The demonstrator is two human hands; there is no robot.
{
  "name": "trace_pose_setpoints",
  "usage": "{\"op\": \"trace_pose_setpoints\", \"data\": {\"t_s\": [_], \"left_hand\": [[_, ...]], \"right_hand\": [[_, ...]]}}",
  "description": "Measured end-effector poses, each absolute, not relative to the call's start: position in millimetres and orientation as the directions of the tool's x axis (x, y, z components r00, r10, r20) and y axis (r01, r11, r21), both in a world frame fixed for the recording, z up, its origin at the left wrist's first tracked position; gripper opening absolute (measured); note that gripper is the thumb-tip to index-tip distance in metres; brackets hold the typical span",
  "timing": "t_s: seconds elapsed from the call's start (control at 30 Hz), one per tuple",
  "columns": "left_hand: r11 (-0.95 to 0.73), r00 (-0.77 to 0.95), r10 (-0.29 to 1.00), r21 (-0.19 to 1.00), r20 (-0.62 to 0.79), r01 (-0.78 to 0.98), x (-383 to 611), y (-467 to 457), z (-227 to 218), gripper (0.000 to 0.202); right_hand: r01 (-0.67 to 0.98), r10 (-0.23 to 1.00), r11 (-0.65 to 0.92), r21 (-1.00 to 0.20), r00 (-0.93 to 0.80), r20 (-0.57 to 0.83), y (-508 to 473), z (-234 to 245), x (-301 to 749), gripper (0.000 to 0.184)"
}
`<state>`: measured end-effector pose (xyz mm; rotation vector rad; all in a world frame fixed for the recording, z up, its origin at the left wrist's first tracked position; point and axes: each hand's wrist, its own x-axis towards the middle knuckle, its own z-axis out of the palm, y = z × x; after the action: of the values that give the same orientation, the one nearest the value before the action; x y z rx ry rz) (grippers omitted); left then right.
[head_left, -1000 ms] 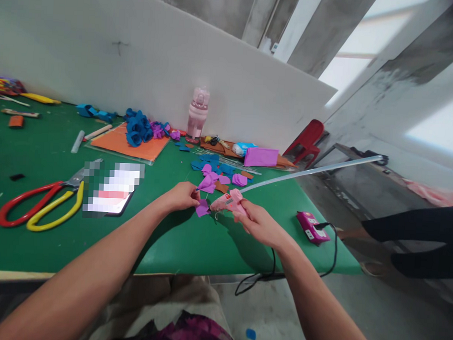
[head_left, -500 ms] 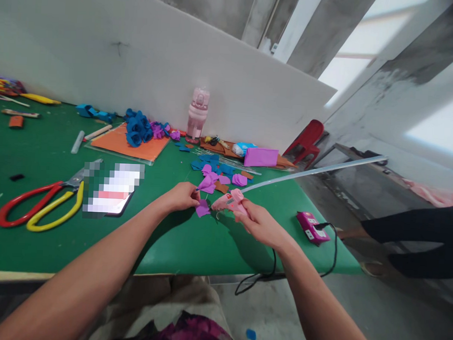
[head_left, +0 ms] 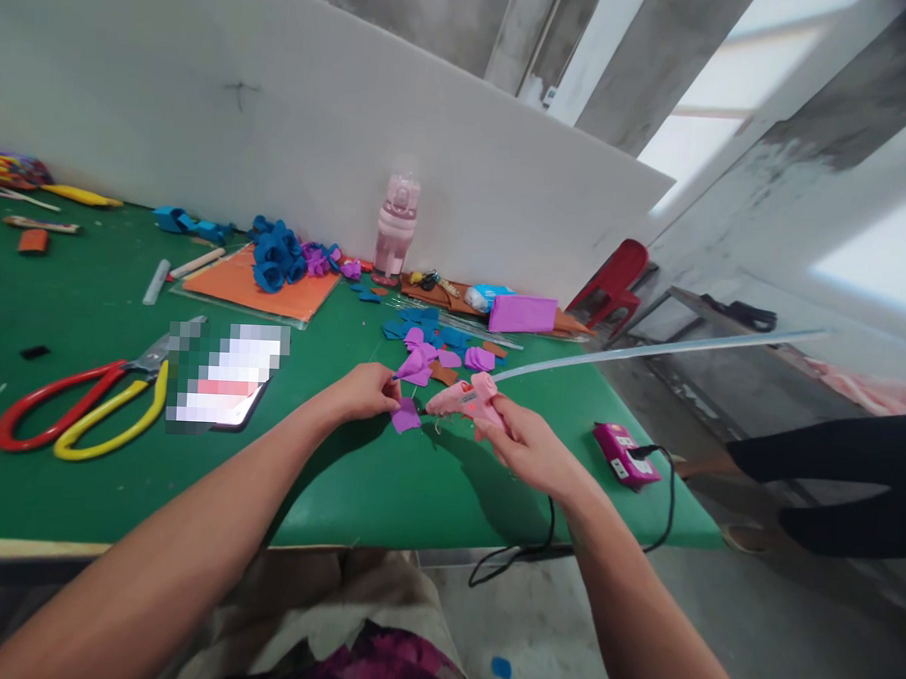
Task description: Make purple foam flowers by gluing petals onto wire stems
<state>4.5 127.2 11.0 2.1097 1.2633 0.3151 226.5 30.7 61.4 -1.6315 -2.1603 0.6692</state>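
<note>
My right hand [head_left: 522, 435] is wrapped round a pink hot glue gun [head_left: 461, 398], its nozzle pointing left. A long translucent glue stick [head_left: 648, 350] juts from the gun's back. My left hand [head_left: 368, 391] pinches the edge of a small purple piece [head_left: 406, 416], which looks like felt or foam; the nozzle is just right of it. A fine strand of glue hangs below the nozzle. Behind the hands lie loose purple petal-shaped pieces [head_left: 416, 362] and blue pieces [head_left: 408, 328].
Large scissors [head_left: 112, 395] with red and yellow handles and a phone [head_left: 233, 380] lie left. A pink bottle [head_left: 396, 227] stands by the white board. Blue rolled flowers [head_left: 276, 257] rest on an orange sheet [head_left: 230, 288]. A magenta power box [head_left: 626, 455] with a cord sits right. Another person's legs [head_left: 829, 476] show beyond.
The glue gun has tilted slightly and shifted a little to the right with my right hand, and its glue stick reaches farther right. My left hand and the purple piece stay in place.
</note>
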Motion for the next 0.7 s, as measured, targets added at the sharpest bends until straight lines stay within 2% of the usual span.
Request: {"op": "trace_pose_setpoints", "data": {"t_s": [0.7], "left_hand": [[-0.347, 0.519, 0.849, 0.635, -0.100, 0.690, 4.7, 125.2, 13.9, 0.011]], "right_hand": [[0.782, 0.954, 0.232, -0.578, -0.300, -0.023, 33.2, 51.7, 216.8, 0.020]]}}
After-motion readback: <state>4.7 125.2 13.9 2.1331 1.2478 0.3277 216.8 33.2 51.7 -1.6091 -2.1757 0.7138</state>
